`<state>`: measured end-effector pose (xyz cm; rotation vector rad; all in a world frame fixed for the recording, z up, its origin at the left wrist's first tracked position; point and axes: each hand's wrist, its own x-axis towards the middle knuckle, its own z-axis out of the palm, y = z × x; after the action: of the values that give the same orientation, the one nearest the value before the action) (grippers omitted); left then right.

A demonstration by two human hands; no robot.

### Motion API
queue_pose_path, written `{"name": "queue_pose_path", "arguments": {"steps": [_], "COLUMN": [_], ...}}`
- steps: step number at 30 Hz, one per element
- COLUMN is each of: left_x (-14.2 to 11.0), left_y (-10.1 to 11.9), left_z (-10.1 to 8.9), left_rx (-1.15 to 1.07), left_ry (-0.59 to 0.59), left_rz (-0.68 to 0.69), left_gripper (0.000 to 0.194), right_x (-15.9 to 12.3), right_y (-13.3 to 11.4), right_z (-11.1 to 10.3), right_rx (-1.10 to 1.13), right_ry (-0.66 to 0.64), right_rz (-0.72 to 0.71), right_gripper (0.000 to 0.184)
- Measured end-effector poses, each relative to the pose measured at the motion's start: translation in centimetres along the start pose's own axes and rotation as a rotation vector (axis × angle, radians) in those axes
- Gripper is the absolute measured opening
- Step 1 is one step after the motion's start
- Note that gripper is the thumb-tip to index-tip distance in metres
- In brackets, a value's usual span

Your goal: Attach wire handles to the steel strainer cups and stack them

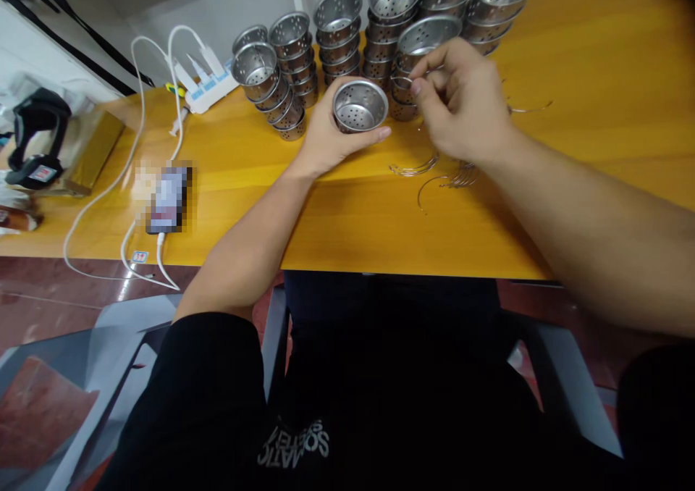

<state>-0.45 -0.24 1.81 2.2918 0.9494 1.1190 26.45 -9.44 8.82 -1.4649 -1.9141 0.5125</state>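
My left hand (326, 132) is wrapped round a small perforated metal cup (360, 107), its mouth tilted toward me. To the right of the cup, my right hand (461, 103) pinches a thin curved wire (400, 80) between thumb and fingertips, one end pointing toward the cup but apart from it. Below the right hand, several loose curved wires (415, 169) lie on the table, partly hidden by the hand and forearm. Behind both hands stand several stacks of similar perforated cups (339, 38).
The yellow table (347, 223) has its front edge just before my lap. On the left are a phone (169, 200) on a white cable, a power strip (211, 89) with plugs, and a cardboard box (92, 154) bearing a black strapped device (38, 132). A wall stands behind the stacks.
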Motion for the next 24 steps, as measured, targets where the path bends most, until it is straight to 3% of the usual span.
{"name": "queue_pose_path", "arguments": {"steps": [8,13,18,24], "left_x": [-0.2,-0.4,-0.6,-0.9], "left_y": [-0.7,0.2,0.9,0.0], "left_z": [1.0,1.5,2.3,3.0], "left_rx": [-0.054,0.017,0.001,-0.001], "left_ry": [0.005,-0.051,-0.057,-0.047], "left_rz": [0.036,0.041,0.079,0.158], "left_gripper": [0.072,0.080,0.083,0.095], "right_x": [-0.3,-0.5,-0.5,1.3], "right_y": [-0.6,-1.0,-0.6,2.4], "right_z": [-0.1,-0.5,-0.4,2.1], "right_rx": [0.042,0.032,0.065,0.208], "right_ry": [0.004,-0.026,-0.026,0.184], "right_rz": [-0.018,0.008,-0.038,-0.267], "right_gripper": [0.060,0.053,0.035,0.037]}}
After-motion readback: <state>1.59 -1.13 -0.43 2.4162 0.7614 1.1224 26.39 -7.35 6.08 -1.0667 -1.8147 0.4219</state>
